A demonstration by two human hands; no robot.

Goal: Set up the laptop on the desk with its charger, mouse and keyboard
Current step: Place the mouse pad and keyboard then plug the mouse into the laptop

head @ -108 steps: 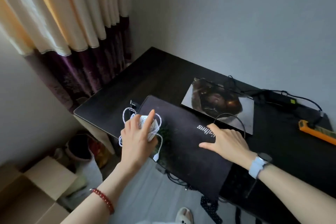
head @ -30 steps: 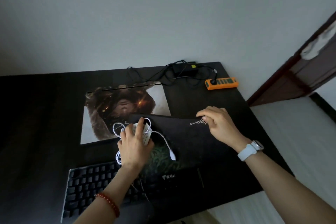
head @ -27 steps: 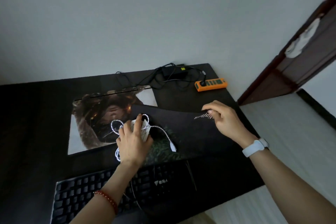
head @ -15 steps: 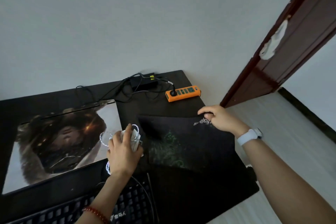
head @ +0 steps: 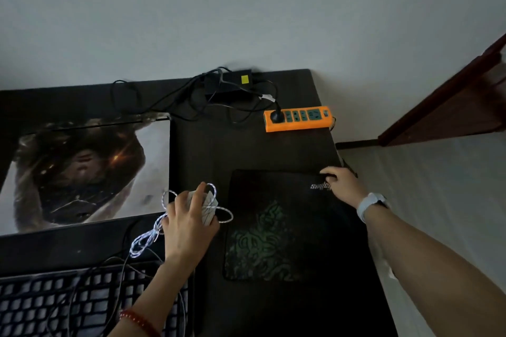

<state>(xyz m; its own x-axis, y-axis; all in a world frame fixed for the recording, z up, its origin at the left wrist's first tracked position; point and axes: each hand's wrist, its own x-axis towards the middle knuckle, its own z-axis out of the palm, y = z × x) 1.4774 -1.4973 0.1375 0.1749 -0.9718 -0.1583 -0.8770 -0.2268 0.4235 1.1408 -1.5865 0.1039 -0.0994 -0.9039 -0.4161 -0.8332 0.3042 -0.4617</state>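
Observation:
The closed laptop (head: 82, 169), its lid covered by a picture, lies at the left of the dark desk (head: 246, 150). My left hand (head: 189, 227) grips the white mouse (head: 206, 206), its white braided cable (head: 145, 241) looped around it, just left of the black mouse pad (head: 287, 227). My right hand (head: 342, 186) pinches the pad's far right corner, and the pad lies flat. The black keyboard (head: 68, 304) sits at the near left. The black charger brick (head: 230, 83) with its tangled cables rests at the back edge.
An orange power strip (head: 298, 117) with one plug in it lies at the desk's back right. The desk's right edge runs just past my right hand, with pale floor beyond. A dark wooden door frame (head: 449, 107) stands at the right. A grey wall backs the desk.
The pad, earlier overlapping the laptop and keyboard, has been dragged right and now lies flat on the desk's right side. My left hand kept hold of the mouse, now beside the pad.

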